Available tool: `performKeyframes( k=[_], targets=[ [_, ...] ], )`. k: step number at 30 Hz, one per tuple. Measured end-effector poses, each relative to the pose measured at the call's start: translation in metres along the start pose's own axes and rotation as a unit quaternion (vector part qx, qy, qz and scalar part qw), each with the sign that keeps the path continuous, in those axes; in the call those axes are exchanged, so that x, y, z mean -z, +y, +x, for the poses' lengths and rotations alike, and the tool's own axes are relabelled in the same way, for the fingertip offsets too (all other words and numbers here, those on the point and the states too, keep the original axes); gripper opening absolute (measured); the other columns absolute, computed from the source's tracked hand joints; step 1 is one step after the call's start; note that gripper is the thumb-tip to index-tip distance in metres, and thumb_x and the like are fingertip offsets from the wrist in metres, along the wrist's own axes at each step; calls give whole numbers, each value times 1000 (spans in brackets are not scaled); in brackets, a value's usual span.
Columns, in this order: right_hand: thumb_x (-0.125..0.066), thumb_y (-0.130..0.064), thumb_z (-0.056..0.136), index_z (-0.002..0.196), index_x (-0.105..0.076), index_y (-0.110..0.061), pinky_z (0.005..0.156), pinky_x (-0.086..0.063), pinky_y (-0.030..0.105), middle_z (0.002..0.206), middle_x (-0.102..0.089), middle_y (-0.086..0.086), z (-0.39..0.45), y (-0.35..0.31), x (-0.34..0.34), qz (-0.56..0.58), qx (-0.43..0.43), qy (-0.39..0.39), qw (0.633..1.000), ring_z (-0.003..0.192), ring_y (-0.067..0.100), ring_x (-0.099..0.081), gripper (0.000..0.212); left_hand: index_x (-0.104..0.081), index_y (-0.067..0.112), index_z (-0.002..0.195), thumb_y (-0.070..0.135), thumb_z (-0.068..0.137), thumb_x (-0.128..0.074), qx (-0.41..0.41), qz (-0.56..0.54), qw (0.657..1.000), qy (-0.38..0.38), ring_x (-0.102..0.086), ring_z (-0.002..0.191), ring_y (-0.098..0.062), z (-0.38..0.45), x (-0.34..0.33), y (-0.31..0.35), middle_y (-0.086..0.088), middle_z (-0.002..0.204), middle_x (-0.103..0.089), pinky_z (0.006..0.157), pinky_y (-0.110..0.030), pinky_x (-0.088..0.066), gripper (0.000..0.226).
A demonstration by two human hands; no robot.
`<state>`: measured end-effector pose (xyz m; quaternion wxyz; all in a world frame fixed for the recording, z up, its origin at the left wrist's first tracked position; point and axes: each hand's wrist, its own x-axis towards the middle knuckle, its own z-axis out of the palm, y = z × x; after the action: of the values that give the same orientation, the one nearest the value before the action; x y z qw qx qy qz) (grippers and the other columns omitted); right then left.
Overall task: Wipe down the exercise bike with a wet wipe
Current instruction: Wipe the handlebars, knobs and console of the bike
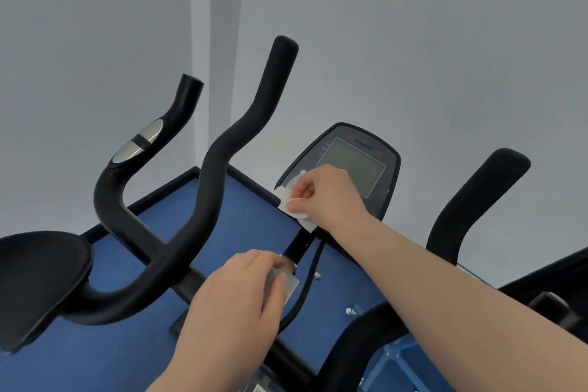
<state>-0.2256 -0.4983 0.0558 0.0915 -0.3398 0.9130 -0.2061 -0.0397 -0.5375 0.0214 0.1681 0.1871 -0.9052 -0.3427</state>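
Dim, even, bluish light; soft focus, wide-angle bending at edges

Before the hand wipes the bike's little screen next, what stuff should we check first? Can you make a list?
1. Wet wipe held in the right hand: ok, pinched by the fingers.
2. Wipe touching the console: ok, pressed on its lower left edge.
3. Screen free of things in the way: ok, only the right hand covers its lower left corner.
4. Left hand out of the wiping path: ok, it is lower down, holding a pale packet near the post.
5. Wipe wet enough: cannot tell.
6. Screen switched off: cannot tell, it looks blank grey.
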Motion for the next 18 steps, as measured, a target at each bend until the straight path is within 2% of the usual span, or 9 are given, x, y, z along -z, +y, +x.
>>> performKeyframes(
  k=[3, 8, 11, 14, 16, 18],
  targets=[
    [-73, -18, 69, 69, -67, -19, 62, -46, 24, 65, -60, -10, 18, 7, 1, 50, 8, 48, 998, 66, 9, -58, 6, -47, 43, 111, 41, 94, -35, 1, -2, 1000, -3, -45, 98, 10, 1, -1, -1, 32, 101, -48, 80, -11, -38, 20],
    [-70, -21, 78, 79, -64, -19, 68, -44, 24, 79, -59, -9, 48, 17, 22, 49, 5, 140, 989, 75, 10, -57, 7, -45, 44, 113, 42, 95, -34, 0, 1, 1000, -2, -41, 98, 14, 2, -2, -1, 38, 96, -40, 77, -8, -37, 22],
    [-69, -21, 80, 79, -62, -19, 70, -42, 26, 83, -61, -6, 59, 26, 44, 34, -32, 184, 982, 78, 14, -58, 8, -46, 43, 113, 42, 95, -34, 0, 0, 1000, 6, -44, 98, 12, 1, -2, -2, 34, 102, -46, 75, -8, -38, 22],
    [-67, -18, 81, 79, -61, -19, 66, -37, 24, 88, -62, 0, 49, 44, 59, 19, -79, 217, 973, 79, 18, -56, 6, -45, 44, 113, 42, 94, -34, -3, 4, 1000, 3, -46, 94, 7, 0, -1, -2, 31, 101, -46, 72, -8, -37, 21],
    [-64, -18, 80, 74, -59, -19, 61, -36, 24, 88, -63, 4, 37, 54, 63, 16, -120, 227, 966, 77, 21, -56, 8, -44, 44, 114, 43, 95, -33, -6, 7, 1000, 0, -46, 96, 6, -1, -1, -1, 31, 102, -45, 71, -7, -36, 22],
    [-63, -18, 78, 60, -54, -17, 58, -37, 25, 78, -63, 9, 26, 57, 64, 4, -155, 218, 964, 71, 26, -54, 20, -45, 43, 115, 42, 95, -33, -10, 6, 1000, -3, -45, 98, 7, -1, -1, -1, 30, 104, -47, 71, -6, -35, 23]
  ],
)
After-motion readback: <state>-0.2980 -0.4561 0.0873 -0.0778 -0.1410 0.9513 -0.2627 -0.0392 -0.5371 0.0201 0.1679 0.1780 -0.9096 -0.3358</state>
